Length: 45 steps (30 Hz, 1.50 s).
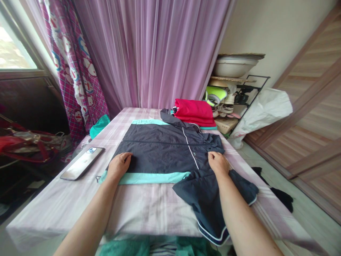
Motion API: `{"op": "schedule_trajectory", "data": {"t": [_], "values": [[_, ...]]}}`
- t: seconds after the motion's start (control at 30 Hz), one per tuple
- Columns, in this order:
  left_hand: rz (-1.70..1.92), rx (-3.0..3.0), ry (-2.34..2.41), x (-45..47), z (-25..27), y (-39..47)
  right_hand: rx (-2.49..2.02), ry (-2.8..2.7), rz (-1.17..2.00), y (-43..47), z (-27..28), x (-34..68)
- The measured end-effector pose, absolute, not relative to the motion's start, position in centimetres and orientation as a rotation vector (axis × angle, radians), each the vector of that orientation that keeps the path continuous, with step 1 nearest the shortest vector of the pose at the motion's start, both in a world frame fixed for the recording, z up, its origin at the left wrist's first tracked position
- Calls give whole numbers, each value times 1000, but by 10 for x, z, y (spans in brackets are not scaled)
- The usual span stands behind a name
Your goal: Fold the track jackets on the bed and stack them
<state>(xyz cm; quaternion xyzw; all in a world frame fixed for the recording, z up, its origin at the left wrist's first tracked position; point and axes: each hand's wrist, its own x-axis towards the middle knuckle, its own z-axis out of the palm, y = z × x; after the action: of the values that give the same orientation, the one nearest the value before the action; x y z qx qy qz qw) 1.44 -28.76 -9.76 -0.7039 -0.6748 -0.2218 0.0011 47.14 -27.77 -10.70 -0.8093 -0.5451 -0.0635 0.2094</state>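
Note:
A dark jacket (157, 156) with turquoise side bands and white piping lies spread sideways over the table. Its zipper line runs left to right across the middle. My left hand (120, 165) is closed on the hem end, by the near turquoise band. On the shoulder end, my right hand (218, 163) is closed on the dark cloth with its fingers curled. The near sleeve (204, 202) hangs toward the table's front edge, partly under my right forearm. The far sleeve is bunched beside a folded red garment (193, 111).
A phone (83, 163) lies face down at the left of the checked tablecloth (149, 209). Teal cloth (99, 126) is at the far left edge. Behind stand purple curtains (160, 53). On the right, a rack holds a basin (234, 66) and shoes, beside a white bag (263, 110).

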Motion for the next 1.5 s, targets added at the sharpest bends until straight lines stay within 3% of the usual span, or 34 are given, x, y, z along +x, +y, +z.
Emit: {"op": "schedule_trajectory", "data": {"t": [0.9, 1.1, 1.23, 1.5], "values": [[-753, -2253, -2102, 12, -98, -286, -2315, -1578, 35, -281, -86, 470], [-771, -2255, -2086, 11, -99, -286, -2436, -1444, -112, -295, -79, 492], [-781, -2251, -2081, 12, -100, -286, -2594, -1312, -25, -302, -80, 501], [-773, -2258, -2082, 12, -100, -285, -2518, -1301, -130, -301, -79, 497]]}}
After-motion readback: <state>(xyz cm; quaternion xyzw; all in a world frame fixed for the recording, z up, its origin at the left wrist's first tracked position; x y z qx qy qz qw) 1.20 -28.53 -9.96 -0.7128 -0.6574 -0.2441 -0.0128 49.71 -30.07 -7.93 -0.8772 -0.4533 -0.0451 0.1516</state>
